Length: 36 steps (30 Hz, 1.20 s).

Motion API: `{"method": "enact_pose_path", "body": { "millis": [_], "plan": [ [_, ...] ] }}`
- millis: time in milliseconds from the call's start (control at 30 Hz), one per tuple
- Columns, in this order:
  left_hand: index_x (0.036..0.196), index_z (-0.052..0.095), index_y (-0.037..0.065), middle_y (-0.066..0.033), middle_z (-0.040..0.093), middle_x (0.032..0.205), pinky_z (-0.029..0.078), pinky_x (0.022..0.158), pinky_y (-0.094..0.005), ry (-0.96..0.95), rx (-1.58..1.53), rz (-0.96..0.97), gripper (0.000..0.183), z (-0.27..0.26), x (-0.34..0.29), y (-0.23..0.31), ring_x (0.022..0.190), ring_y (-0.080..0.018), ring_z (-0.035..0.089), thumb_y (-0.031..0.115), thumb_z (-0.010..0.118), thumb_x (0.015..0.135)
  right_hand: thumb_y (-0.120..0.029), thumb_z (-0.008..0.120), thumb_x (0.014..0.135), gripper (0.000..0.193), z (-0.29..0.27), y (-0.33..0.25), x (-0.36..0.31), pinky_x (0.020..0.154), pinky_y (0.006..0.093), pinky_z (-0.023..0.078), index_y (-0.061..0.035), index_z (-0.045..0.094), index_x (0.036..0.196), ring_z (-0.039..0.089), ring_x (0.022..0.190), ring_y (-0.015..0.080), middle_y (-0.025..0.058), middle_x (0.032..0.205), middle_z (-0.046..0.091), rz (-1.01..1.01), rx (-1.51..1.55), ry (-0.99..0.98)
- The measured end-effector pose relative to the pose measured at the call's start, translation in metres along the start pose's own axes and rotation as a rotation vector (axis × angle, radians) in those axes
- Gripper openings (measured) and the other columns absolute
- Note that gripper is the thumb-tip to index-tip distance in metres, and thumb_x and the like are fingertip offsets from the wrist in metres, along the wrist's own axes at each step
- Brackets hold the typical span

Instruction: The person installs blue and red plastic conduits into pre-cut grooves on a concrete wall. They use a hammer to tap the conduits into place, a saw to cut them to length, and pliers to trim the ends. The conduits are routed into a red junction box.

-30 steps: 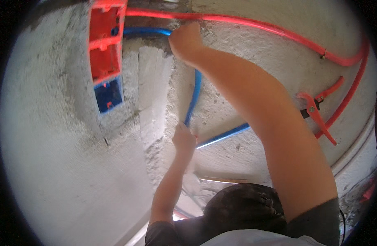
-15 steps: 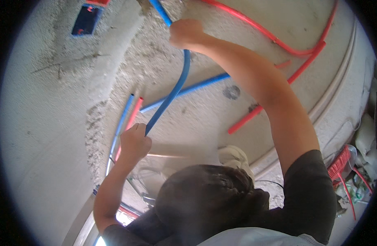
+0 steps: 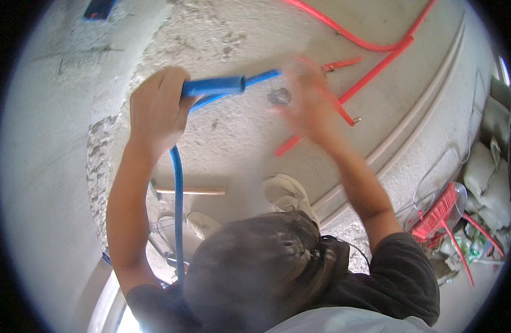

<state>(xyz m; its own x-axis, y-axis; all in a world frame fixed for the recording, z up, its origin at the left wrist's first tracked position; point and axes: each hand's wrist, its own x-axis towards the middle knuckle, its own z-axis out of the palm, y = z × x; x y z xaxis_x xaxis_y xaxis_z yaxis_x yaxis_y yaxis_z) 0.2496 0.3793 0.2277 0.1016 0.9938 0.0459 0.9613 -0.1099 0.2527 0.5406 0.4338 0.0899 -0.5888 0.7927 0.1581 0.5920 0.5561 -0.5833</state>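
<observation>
My left hand (image 3: 158,108) is closed around a flexible blue pipe (image 3: 215,86). A short cut end of it points right from the fist, showing its round opening. The rest hangs below the hand and curves down in front of my left arm. Blurred by motion, my right hand (image 3: 311,102) is to the right of that open end, apart from it, above the floor pipes. Beside its wrist shows a red piece with a metal tip (image 3: 350,116); whether the hand holds it cannot be made out. Behind my left hand lies a second blue pipe (image 3: 264,76).
Red pipes (image 3: 372,72) cross the rough concrete floor (image 3: 222,150), and pale pipes (image 3: 419,119) run along the right. A wooden stick (image 3: 191,191) lies near my shoes (image 3: 286,191). A red broom (image 3: 436,211) and sacks (image 3: 477,169) are at the right.
My left hand has risen and now grips the blue pipe near its end. My right hand has let go of the pipe and moved right and down. The view has shifted.
</observation>
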Motion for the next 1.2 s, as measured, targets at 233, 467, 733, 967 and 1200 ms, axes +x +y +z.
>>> {"method": "enact_pose_path", "body": {
  "millis": [233, 467, 733, 967, 1200],
  "plan": [
    [0.08, 0.06, 0.01, -0.0068, 0.058, 0.063, 0.047, 0.054, -0.036, 0.252, 0.375, 0.043, 0.057, -0.063, 0.038, 0.0, 0.056, -0.0249, 0.061, 0.065, 0.064, 0.097, -0.041, 0.091, 0.074, 0.106, -0.068, 0.109, -0.004, 0.122, 0.0603, 0.032, -0.0016, 0.039, 0.157, 0.046, 0.143, 0.0457, 0.0183, 0.151, 0.053, -0.074, -0.472, -0.351],
    [0.125, 0.076, 0.01, -0.012, 0.075, 0.084, 0.056, 0.067, -0.0421, 0.462, 0.021, -0.085, 0.035, -0.115, 0.037, 0.003, 0.071, -0.0318, 0.072, 0.034, 0.073, 0.1, -0.018, 0.081, 0.086, 0.053, -0.076, 0.109, -0.007, 0.098, 0.0441, 0.052, 0.0002, 0.063, 0.132, 0.062, 0.118, 0.0324, 0.0181, 0.125, 0.062, 0.105, -0.148, -0.391],
    [0.123, 0.075, 0.011, -0.0112, 0.076, 0.097, 0.057, 0.068, -0.0418, 0.537, 0.113, -0.016, 0.031, -0.119, 0.027, 0.032, 0.078, -0.034, 0.074, 0.028, 0.076, 0.097, -0.016, 0.079, 0.088, 0.05, -0.076, -0.087, 0.062, 0.087, 0.037, 0.051, -0.0022, 0.061, 0.134, 0.063, 0.098, 0.022, 0.0107, 0.106, 0.064, 0.303, 0.843, -0.247],
    [0.125, 0.073, 0.014, -0.0103, 0.076, 0.101, 0.057, 0.069, -0.0397, 0.514, 0.188, 0.034, 0.028, -0.133, 0.031, 0.048, 0.083, -0.0329, 0.074, 0.024, 0.073, 0.099, -0.016, 0.075, 0.088, 0.064, -0.118, -0.155, 0.109, 0.087, 0.0432, 0.056, 0.0011, 0.055, 0.146, 0.071, 0.095, 0.0303, 0.0203, 0.105, 0.07, 0.004, 0.718, -0.075],
    [0.129, 0.074, 0.014, -0.0118, 0.078, 0.105, 0.06, 0.075, -0.0352, 0.436, 0.242, -0.028, 0.03, -0.137, 0.027, 0.055, 0.087, -0.0291, 0.077, 0.022, 0.073, 0.1, -0.021, 0.08, 0.084, 0.045, -0.149, -0.161, 0.104, 0.079, 0.0312, 0.049, -0.0027, 0.063, 0.122, 0.057, 0.086, 0.014, 0.0034, 0.098, 0.06, 0.158, 0.747, -0.23]
  ]
}}
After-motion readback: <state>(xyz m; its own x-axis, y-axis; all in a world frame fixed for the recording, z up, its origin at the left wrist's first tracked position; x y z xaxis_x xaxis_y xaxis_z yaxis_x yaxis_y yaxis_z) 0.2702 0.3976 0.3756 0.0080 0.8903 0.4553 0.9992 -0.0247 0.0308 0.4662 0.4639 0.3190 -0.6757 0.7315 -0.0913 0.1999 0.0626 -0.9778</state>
